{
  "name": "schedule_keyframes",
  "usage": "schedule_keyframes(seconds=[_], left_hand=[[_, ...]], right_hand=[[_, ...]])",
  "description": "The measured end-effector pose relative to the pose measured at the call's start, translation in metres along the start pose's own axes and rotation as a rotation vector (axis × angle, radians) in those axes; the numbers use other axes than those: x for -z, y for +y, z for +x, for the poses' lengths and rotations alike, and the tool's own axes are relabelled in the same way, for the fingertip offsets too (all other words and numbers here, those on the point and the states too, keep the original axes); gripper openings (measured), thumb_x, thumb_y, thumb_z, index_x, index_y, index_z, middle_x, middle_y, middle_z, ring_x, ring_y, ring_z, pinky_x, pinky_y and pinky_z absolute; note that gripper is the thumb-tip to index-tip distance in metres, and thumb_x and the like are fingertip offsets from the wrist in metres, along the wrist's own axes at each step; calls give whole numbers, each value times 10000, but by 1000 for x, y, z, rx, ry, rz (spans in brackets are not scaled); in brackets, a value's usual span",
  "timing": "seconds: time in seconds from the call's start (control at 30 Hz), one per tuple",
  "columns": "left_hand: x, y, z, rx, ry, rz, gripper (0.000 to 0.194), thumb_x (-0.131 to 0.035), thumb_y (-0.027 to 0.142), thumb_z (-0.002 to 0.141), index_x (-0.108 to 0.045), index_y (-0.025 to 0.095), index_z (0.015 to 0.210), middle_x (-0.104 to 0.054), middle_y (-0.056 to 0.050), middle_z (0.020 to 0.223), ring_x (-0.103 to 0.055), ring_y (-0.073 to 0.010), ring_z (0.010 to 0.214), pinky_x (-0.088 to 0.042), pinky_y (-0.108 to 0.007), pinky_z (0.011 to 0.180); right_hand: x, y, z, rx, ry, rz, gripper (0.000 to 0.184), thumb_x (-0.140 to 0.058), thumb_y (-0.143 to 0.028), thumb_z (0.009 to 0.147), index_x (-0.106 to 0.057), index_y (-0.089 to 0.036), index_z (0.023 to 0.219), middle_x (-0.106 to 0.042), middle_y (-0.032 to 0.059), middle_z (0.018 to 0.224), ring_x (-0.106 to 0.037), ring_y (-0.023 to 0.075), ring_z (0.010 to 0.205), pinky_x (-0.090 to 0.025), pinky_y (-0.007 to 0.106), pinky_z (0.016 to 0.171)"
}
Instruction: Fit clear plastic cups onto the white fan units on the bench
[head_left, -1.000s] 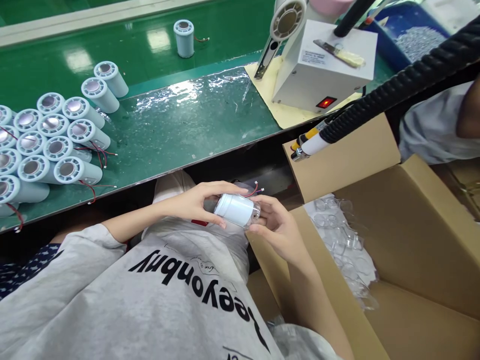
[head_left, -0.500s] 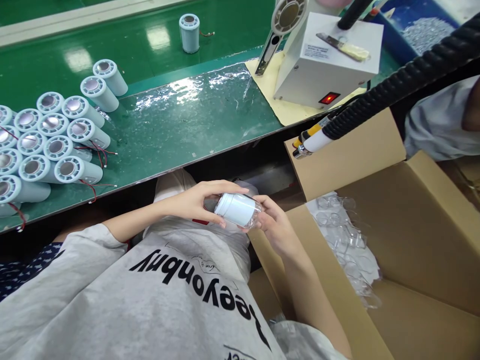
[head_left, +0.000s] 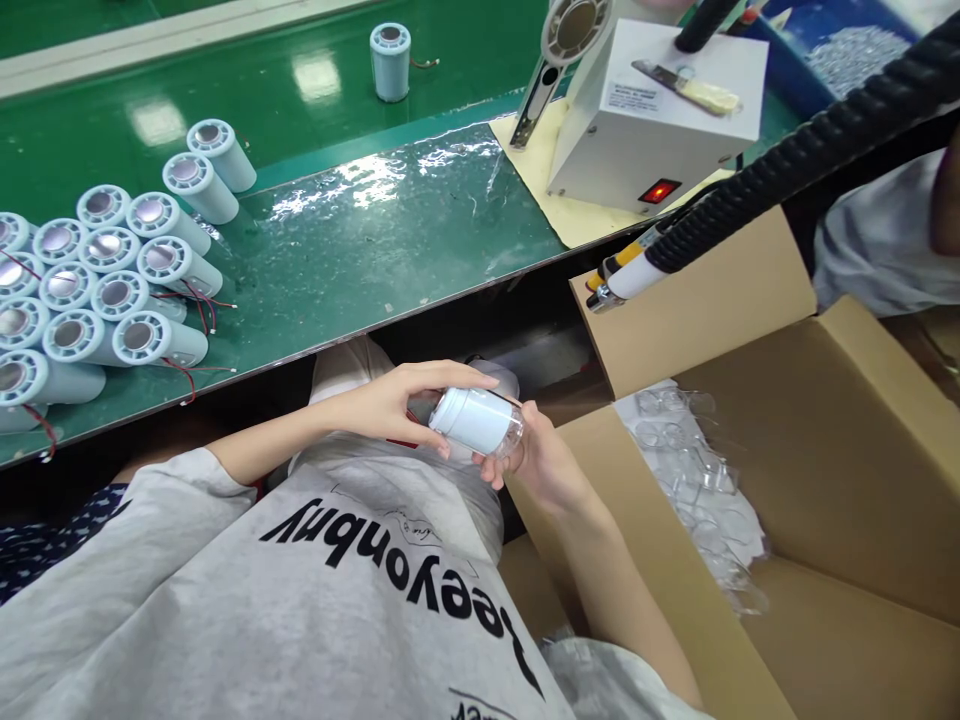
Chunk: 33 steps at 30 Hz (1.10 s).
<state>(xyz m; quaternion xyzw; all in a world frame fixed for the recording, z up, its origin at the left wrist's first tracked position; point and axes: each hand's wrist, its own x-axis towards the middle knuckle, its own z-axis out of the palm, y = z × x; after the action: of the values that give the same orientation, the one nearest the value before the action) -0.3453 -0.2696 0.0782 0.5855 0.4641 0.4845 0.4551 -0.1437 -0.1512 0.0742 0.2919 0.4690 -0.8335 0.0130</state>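
Note:
In front of my lap a light-blue cylinder [head_left: 474, 420] lies tilted between my two hands. A clear plastic cup [head_left: 514, 432] covers its right end. My left hand [head_left: 397, 402] is closed round the left end, thumb and fingers on opposite sides. At the other end, my right hand [head_left: 551, 462] has its palm against the cup, its fingers curled underneath. Several similar light-blue cylinders [head_left: 120, 292], with ring-shaped ends and thin red wires, stand grouped on the green bench [head_left: 337, 265] at the left.
A lone cylinder [head_left: 391, 65] stands on the green belt [head_left: 247, 75] behind. At the right are a white box-shaped device [head_left: 630, 110] with a lit red switch, a knife [head_left: 690, 88] on top, and a black ribbed hose [head_left: 795, 150]. An open carton [head_left: 847, 450] holds clear cups [head_left: 694, 470].
My right hand has shifted from a fingertip hold on the cup to its palm against the cup's end. The lone cylinder on the belt has moved slightly right. My left hand keeps its hold.

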Motion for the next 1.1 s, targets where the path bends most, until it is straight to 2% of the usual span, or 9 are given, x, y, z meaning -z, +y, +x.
schedule_keyframes(seconds=[0.17, 0.37, 0.43, 0.53, 0.6, 0.67, 0.77, 0.93, 1.1], left_hand=[[0, -1, -1, -3, -2, 16, 688, -896, 306, 743, -655, 279, 1387, -629, -136, 1461, -569, -310, 1386, -478, -451, 1142], [-6, 8, -1, 119, 34, 27, 617, -837, 347, 792, -630, 238, 1363, -651, -140, 1359, -650, -280, 1219, -580, -360, 932], [-7, 11, -1, 152, 63, -1, 617, -830, 338, 798, -611, 228, 1364, -637, -135, 1368, -649, -264, 1200, -580, -323, 895], [-8, 13, -2, 212, 88, -54, 617, -832, 335, 793, -602, 217, 1353, -641, -119, 1336, -666, -225, 1104, -575, -293, 850], [-7, 13, -4, 265, 81, -95, 625, -818, 363, 807, -588, 217, 1370, -665, -106, 1265, -680, -190, 980, -575, -282, 791], [-7, 12, -4, 303, 64, -111, 643, -806, 396, 820, -580, 222, 1396, -685, -98, 1212, -685, -173, 899, -571, -276, 745], [-6, 12, -4, 302, 34, -97, 726, -842, 405, 789, -573, 237, 1442, -695, -111, 1266, -711, -209, 976, -582, -295, 794], [-2, 13, -3, 223, -45, -123, 781, -857, 290, 784, -542, 306, 1498, -524, -131, 1573, -583, -300, 1369, -567, -353, 1004], [-5, 7, -7, 323, -58, -336, 812, -816, 239, 831, -462, 319, 1556, -569, -145, 1534, -697, -256, 1223, -587, -352, 974]], right_hand=[[2, 1, 2, -124, -104, 60, 741, -594, -899, 733, -660, -169, 846, -681, 49, 565, -594, 146, 395, -490, 222, 349], [5, 7, 1, -140, -176, -13, 852, -385, -969, 782, -664, -166, 823, -640, 46, 549, -560, 143, 385, -469, 237, 348], [6, 10, -2, 22, -105, -110, 861, -350, -958, 810, -676, -173, 948, -703, 75, 672, -639, 177, 481, -551, 280, 433], [11, 15, -6, 454, 88, -386, 769, -610, -834, 810, -589, -250, 1310, -718, 143, 1251, -754, 283, 996, -659, 419, 821], [16, 17, -8, 699, 164, -642, 691, -783, -630, 811, -552, -321, 1384, -568, 123, 1506, -632, 333, 1304, -570, 530, 1053], [21, 19, -8, 819, 164, -837, 447, -772, -421, 884, -631, -349, 1301, -582, 91, 1501, -592, 333, 1363, -510, 580, 1125], [24, 20, -9, 775, 130, -817, 378, -730, -371, 922, -660, -342, 1292, -670, 81, 1403, -647, 314, 1298, -556, 549, 1087], [18, 18, -8, 480, 43, -420, 655, -690, -691, 864, -596, -321, 1396, -699, 99, 1370, -714, 301, 1190, -642, 450, 946], [17, 23, -12, 474, 82, -360, 547, -791, -558, 841, -675, -333, 1326, -740, 73, 1302, -733, 303, 1143, -654, 466, 919]])
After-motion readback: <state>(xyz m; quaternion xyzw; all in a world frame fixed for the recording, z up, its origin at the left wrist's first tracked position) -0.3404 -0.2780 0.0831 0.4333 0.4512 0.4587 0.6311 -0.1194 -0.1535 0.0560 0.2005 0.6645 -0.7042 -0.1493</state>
